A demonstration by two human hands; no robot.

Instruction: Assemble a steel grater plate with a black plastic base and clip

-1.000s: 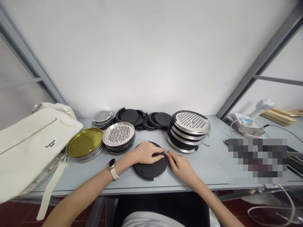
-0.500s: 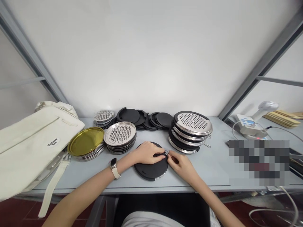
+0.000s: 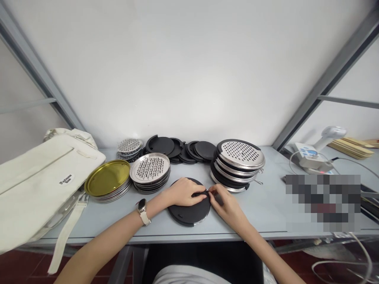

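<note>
On the smooth grey table (image 3: 266, 209), near its front edge, lies a round, matt black disc (image 3: 189, 211), a strip of shiny metal showing along its rim. The left hand (image 3: 186, 192) is laid over the disc, thumb and fingers gripping its edge; the right hand (image 3: 225, 204) pinches something small at that same edge, too hidden for me to name. Behind, to the right, rises a stack of perforated steel and black discs (image 3: 241, 156), wire loops poking out. Leftward sit a pile of rough-toothed grater discs (image 3: 150, 169) and glossy, gold-topped round plates (image 3: 108, 178), beside a cream fabric bag (image 3: 44, 177).
</note>
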